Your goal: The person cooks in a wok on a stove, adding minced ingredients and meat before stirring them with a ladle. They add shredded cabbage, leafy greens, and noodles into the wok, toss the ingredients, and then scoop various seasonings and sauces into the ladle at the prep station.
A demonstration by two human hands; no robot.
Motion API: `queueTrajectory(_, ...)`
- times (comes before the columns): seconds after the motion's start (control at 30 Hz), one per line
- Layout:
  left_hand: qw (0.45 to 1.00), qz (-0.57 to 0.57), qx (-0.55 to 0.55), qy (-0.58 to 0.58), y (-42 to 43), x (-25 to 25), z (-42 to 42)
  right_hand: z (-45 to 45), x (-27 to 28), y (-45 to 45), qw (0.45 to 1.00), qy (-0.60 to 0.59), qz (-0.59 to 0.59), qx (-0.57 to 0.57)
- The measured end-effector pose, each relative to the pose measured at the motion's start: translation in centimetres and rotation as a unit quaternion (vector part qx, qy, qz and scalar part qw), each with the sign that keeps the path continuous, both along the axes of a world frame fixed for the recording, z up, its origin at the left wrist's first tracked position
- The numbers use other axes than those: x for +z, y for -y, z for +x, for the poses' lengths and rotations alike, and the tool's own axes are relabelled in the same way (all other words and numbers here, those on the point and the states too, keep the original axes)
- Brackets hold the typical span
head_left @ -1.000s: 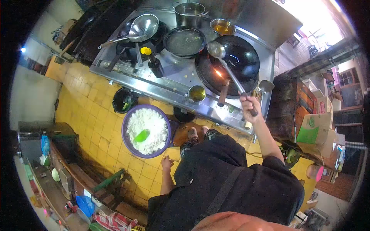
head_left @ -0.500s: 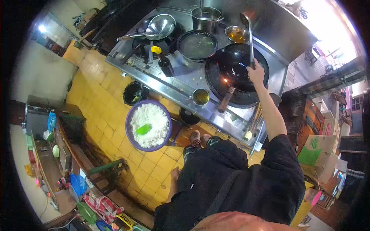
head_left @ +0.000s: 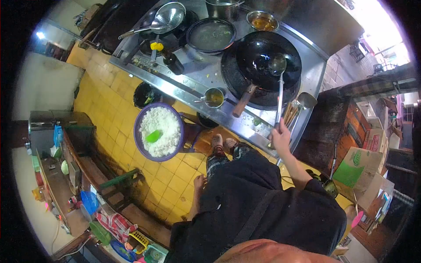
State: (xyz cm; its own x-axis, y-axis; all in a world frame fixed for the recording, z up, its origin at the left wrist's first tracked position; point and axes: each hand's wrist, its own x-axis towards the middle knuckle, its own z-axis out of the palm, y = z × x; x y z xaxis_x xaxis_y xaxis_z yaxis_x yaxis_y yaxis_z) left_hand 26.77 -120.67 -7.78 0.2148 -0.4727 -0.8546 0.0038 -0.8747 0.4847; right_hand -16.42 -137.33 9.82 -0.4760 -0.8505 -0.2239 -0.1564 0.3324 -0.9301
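My right hand (head_left: 280,135) is closed round the dark handle end of a long metal ladle (head_left: 280,92). The ladle's bowl rests in or just over the black wok (head_left: 263,57), on its right side. The wok's wooden handle (head_left: 244,101) points toward me. Down beside my body hangs my left hand (head_left: 200,181), its fingers curled and partly hidden, near my leg. To its upper left stands a purple tub (head_left: 137,136) of white rice (head_left: 161,127) with a green scoop (head_left: 153,136) in it.
On the steel stove are a strainer (head_left: 169,18), a round dark pan (head_left: 211,35), a bowl of orange liquid (head_left: 262,21), a bottle (head_left: 173,64) and a metal cup (head_left: 213,97). Cardboard boxes (head_left: 359,168) stand at right. A cluttered shelf (head_left: 72,204) is at lower left.
My right hand has come back toward me from beyond the wok's edge, and the ladle's bowl has moved from near the orange-liquid bowl down to the wok. The wok now sits tilted differently.
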Motion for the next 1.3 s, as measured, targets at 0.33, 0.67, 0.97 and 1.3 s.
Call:
queueTrajectory(0.33,0.995,-0.011,0.097,0.003,1.9,1.6,-0.9,-2.7,7.3,5.8,0.743,0.668,-0.031,0.046)
queueTrajectory(0.67,0.995,0.016,0.092,-0.044,-6.7,-0.6,-1.2,-4.2,11.4,21.4,0.987,-0.105,-0.071,0.096)
queueTrajectory(0.97,0.929,0.039,0.350,-0.117,-13.8,-0.7,-2.8,1.4,2.9,13.9,0.993,0.035,-0.111,0.010)
queueTrajectory(1.3,0.859,-0.074,0.502,-0.068,-27.9,-1.1,-3.9,0.5,-3.2,14.8,0.899,0.437,0.001,0.032)
